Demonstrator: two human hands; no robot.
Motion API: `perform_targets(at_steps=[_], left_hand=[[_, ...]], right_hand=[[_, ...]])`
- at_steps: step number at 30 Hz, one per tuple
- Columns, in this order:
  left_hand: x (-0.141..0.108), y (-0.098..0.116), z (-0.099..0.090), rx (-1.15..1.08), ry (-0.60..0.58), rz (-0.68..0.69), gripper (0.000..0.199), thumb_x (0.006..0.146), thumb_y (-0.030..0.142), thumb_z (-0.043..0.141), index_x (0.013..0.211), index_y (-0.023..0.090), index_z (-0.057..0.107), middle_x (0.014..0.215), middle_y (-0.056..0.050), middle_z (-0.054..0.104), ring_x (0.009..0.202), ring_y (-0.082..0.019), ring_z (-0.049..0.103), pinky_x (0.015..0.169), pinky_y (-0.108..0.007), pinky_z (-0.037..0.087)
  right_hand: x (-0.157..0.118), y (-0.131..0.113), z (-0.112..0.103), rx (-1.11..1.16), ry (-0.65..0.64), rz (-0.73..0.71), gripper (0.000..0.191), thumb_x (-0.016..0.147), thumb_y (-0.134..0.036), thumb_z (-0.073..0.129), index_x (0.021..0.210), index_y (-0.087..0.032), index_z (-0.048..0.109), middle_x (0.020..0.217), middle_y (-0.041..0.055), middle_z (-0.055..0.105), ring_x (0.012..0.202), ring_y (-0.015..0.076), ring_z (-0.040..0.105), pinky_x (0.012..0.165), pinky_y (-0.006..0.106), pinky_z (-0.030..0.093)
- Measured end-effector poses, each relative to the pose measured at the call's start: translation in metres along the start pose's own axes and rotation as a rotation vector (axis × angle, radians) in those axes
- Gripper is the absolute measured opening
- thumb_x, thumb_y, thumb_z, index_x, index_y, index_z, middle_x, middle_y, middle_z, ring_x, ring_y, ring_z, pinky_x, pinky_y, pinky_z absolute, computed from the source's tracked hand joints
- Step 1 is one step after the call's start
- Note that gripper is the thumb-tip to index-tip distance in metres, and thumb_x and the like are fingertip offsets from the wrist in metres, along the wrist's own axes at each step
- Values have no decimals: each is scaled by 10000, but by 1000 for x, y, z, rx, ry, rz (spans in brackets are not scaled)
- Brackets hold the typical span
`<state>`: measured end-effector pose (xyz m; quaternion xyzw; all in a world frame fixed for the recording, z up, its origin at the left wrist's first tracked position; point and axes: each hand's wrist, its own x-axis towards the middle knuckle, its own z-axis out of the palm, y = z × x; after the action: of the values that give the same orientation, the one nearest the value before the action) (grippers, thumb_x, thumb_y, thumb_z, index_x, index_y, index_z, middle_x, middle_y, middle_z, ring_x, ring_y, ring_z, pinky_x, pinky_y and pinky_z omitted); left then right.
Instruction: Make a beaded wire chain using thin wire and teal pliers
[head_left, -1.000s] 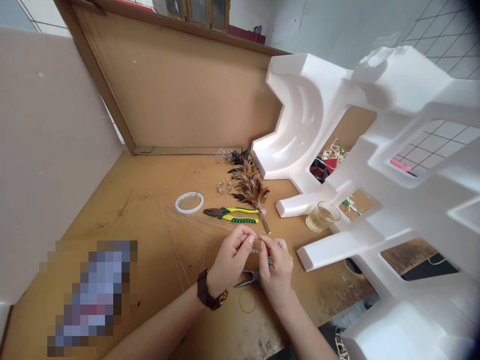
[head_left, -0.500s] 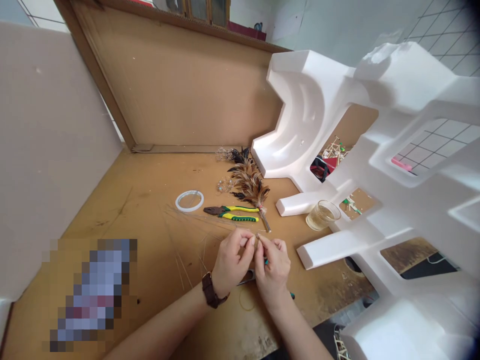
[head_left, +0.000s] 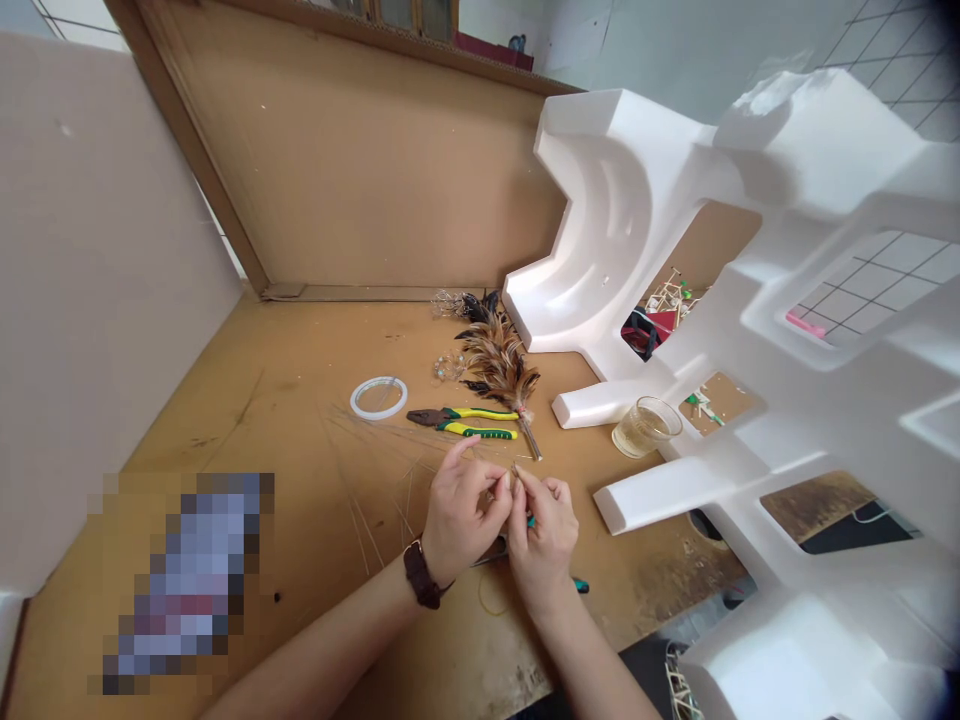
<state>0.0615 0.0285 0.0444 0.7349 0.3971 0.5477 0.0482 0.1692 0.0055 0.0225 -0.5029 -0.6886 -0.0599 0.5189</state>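
My left hand (head_left: 463, 505), with a brown watch (head_left: 422, 573) on its wrist, pinches with thumb and forefinger just above the table. Against its fingertips, my right hand (head_left: 541, 525) is pinched as well. Between them is a tiny, thin brownish piece, too small to name. A tool with a teal handle end (head_left: 580, 586) lies mostly hidden under the hands. Beyond them are yellow-and-green pliers (head_left: 480, 433) and a bundle of brown and black feathers (head_left: 496, 360) on a stick. Thin wires (head_left: 360, 530) lie left of my hands.
A white tape ring (head_left: 355, 398) lies left of the pliers. Beaded wire (head_left: 450, 367) rests by the feathers. On the right, a glass of pale liquid (head_left: 637, 438) stands among the arms of a large white foam piece (head_left: 600, 220). Cardboard (head_left: 360, 170) walls the back.
Some fingers of my left hand have lifted and spread away from its pinch. Both hands stay together in nearly the same place. The view has tilted slightly.
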Motion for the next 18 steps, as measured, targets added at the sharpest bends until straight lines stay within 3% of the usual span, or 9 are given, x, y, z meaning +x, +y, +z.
perform_targets(at_steps=[18], left_hand=[[-1, 0, 1, -16, -16, 6, 125, 724, 88, 496, 727, 212, 487, 591, 60, 573, 551, -111, 544, 955, -488, 361]], right_hand=[[-3, 0, 2, 26, 32, -23, 271, 831, -89, 462, 1073, -189, 534, 717, 25, 661, 565, 124, 549, 670, 316, 409]])
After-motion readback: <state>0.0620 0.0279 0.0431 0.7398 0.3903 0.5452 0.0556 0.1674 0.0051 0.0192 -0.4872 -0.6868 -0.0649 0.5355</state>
